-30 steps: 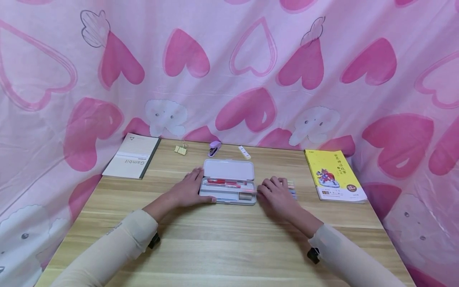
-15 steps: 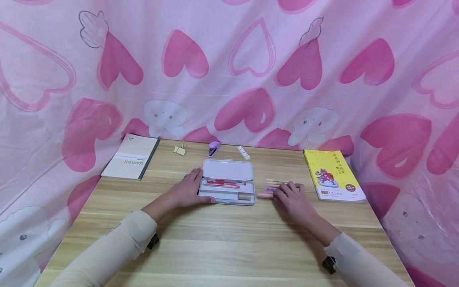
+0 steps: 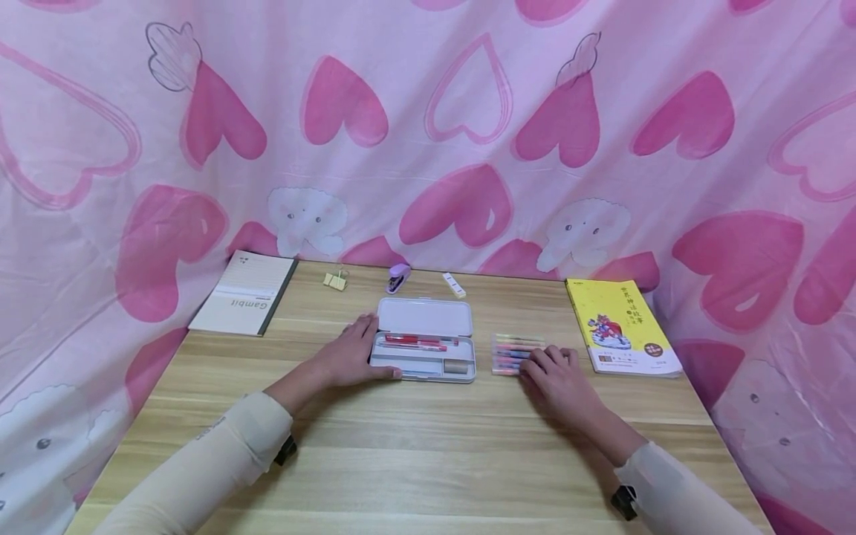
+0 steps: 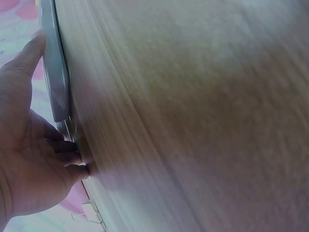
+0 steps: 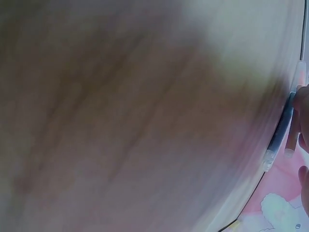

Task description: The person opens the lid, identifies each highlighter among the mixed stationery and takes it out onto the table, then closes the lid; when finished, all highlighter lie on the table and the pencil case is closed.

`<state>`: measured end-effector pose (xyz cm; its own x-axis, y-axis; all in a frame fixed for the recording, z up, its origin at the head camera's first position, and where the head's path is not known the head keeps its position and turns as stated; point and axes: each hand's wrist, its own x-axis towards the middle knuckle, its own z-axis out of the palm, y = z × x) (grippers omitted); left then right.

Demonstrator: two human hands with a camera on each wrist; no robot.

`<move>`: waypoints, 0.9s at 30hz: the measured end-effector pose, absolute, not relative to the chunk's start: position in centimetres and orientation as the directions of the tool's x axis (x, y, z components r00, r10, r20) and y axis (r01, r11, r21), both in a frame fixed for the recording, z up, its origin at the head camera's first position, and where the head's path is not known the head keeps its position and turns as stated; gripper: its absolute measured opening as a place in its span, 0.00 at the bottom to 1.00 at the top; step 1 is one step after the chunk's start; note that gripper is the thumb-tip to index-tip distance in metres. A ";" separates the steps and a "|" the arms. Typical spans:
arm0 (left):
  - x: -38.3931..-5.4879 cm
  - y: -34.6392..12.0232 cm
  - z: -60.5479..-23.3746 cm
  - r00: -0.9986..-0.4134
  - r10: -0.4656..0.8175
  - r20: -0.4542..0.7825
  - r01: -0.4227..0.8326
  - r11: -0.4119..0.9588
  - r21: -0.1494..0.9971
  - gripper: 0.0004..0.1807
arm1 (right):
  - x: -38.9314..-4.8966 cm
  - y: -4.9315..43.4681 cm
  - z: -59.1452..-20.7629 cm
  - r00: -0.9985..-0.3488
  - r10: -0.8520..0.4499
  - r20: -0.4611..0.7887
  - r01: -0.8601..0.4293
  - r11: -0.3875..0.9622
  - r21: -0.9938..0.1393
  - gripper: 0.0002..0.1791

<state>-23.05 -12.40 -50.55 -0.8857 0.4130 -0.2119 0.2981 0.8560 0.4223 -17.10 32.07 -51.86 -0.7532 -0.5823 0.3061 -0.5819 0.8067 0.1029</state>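
A white pencil case (image 3: 423, 369) lies in mid-table with its lid (image 3: 425, 317) folded back. Inside are red pens (image 3: 416, 342) and a tan block (image 3: 456, 366). My left hand (image 3: 344, 354) rests at its left end, fingers along the side and thumb against the front edge, where the left wrist view shows the case side (image 4: 54, 67). To the right, a clear box of coloured markers (image 3: 510, 342) sits partly covered by my right hand (image 3: 558, 379). That hand seems to pinch a pinkish marker (image 5: 292, 133) at the box; its fingertips are partly out of the right wrist view.
A notebook (image 3: 242, 293) lies at the left, a yellow book (image 3: 618, 323) at the right. Along the back are a binder clip (image 3: 336, 280), a purple stapler (image 3: 397, 277) and a small white strip (image 3: 454, 284). A pink heart-print curtain (image 3: 428, 148) stands behind the table.
My right hand has moved right, carrying a pink marker from the pencil case's right end to the marker box. The marker now lines up with the box. My left hand has stayed put.
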 end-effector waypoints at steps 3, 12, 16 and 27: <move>-23.0 -12.4 -50.5 -0.885 0.415 -0.211 0.299 0.854 0.426 0.76 | -17.0 32.2 -52.0 -0.750 -0.586 0.306 -0.583 0.805 0.112 0.12; -22.8 -12.4 -50.2 -0.884 0.419 -0.205 0.306 0.853 0.422 0.75 | -17.0 32.3 -52.3 -0.761 -0.575 0.299 -0.568 0.814 0.121 0.11; -22.9 -12.4 -50.2 -0.884 0.422 -0.201 0.310 0.851 0.424 0.76 | -17.1 32.3 -52.3 -0.755 -0.579 0.307 -0.575 0.810 0.112 0.12; -22.9 -12.4 -50.2 -0.883 0.422 -0.208 0.306 0.851 0.428 0.75 | -17.1 32.4 -52.2 -0.744 -0.581 0.331 -0.584 0.805 0.102 0.12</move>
<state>-22.89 -12.38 -50.16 -0.8827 0.4215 -0.2077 0.3055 0.8506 0.4280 -17.12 32.39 -52.23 -0.7438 -0.5809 0.3308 -0.5839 0.8055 0.1016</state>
